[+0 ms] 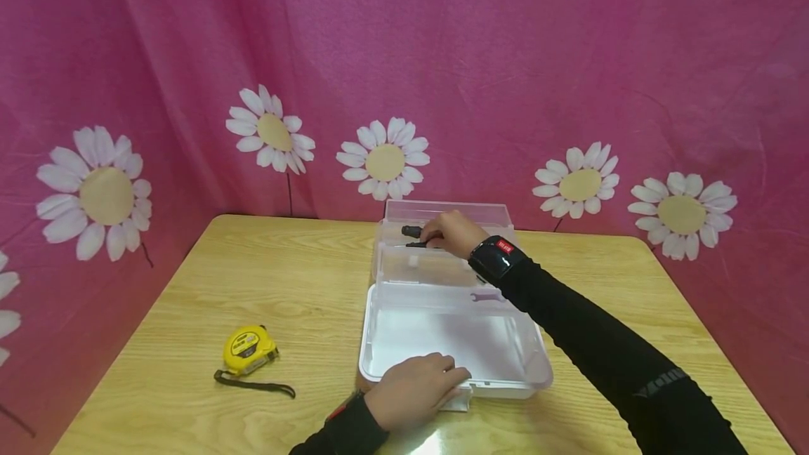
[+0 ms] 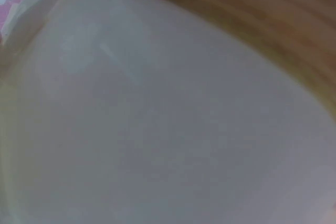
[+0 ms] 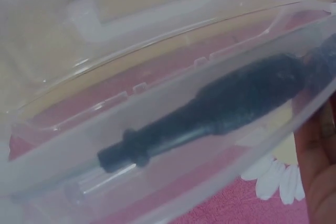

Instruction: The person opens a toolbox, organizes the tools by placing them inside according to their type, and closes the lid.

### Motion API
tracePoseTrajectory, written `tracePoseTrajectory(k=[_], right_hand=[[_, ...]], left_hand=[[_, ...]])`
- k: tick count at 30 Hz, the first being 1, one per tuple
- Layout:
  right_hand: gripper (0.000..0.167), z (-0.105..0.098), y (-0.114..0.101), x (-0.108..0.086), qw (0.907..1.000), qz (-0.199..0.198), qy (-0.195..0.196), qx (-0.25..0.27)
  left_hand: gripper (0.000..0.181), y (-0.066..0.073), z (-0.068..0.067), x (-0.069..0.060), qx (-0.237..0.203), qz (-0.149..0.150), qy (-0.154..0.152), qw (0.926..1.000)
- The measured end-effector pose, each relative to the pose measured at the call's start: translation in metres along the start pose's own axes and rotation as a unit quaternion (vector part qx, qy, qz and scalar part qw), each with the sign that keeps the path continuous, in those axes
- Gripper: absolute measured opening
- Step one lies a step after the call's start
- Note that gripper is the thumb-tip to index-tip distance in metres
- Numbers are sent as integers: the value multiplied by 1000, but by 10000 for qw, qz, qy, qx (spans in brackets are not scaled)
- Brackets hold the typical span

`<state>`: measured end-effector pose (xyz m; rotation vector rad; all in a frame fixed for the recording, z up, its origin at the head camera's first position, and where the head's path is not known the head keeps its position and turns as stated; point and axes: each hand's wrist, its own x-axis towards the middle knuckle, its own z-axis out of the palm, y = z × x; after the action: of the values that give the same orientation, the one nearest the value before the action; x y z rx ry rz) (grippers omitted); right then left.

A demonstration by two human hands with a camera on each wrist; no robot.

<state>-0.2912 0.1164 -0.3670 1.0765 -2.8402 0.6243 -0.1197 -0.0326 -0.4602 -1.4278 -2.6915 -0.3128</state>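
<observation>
At bottom centre, the left hand lies relaxed on the front rim of 1 white case. Lower left, 1 yellow tape measure rests on the counter. Mid-frame shows 1 wrench. Upper centre, the right hand, the nearer, appears to pinch 1 dark tool, possibly 2; it extends left, long axis roughly sideways, at the case's clear upper part.
</observation>
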Motion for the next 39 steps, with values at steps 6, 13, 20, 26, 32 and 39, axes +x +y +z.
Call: tracePoseTrajectory(k=[6, 13, 20, 26, 32, 39], right_hand=[[11, 0, 0, -2, 10000, 43, -6, 18], [12, -7, 4, -15, 9998, 117, 81, 120], [18, -25, 12, -39, 9993, 249, 197, 203], [20, -45, 21, -79, 9974, 600, 391, 113], [22, -61, 45, -142, 9928, 824, 820, -304], [22, -65, 81, -223, 9811, 1356, 1171, -733]], left_hand=[[22, 0, -1, -1, 47, 55, 70, 9999], [21, 1, 1, 0, 73, 111, 130, 9998], [21, 2, 2, 0, 122, 69, 219, 9997], [20, 2, 2, 0, 67, 38, 170, 9998], [21, 1, 0, -1, -17, 47, 66, 10000], [16, 1, 1, -1, 66, 221, 99, 9997]])
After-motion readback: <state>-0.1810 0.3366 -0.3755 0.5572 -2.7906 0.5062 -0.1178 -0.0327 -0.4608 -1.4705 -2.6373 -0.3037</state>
